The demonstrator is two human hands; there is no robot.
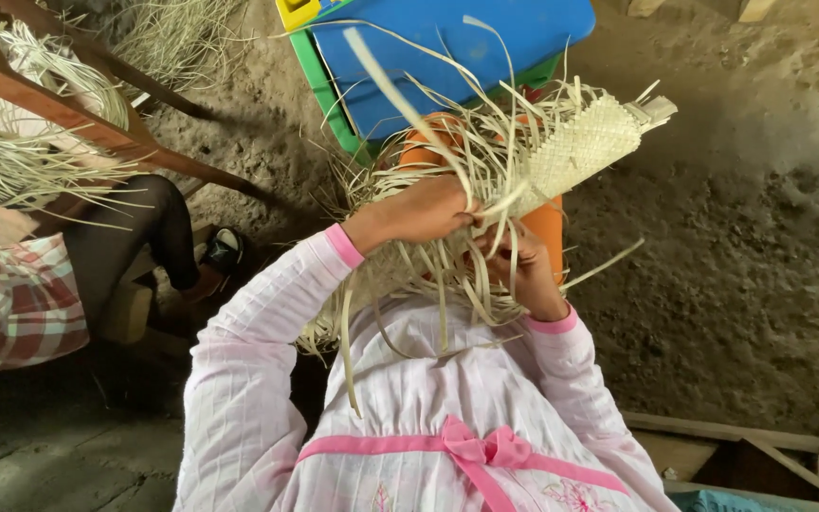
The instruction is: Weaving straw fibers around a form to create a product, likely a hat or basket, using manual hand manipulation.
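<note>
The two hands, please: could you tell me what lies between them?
In the head view, a bundle of loose pale straw strips runs between the left hand and the right hand; both grip it, below the woven mat section.

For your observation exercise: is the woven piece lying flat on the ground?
No, both hands, left and right, hold the woven piece up above the ground.

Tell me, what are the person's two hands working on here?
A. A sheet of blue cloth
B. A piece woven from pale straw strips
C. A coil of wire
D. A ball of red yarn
B: the left hand and right hand grip loose pale straw strips that run into a finished woven straw panel.
</note>
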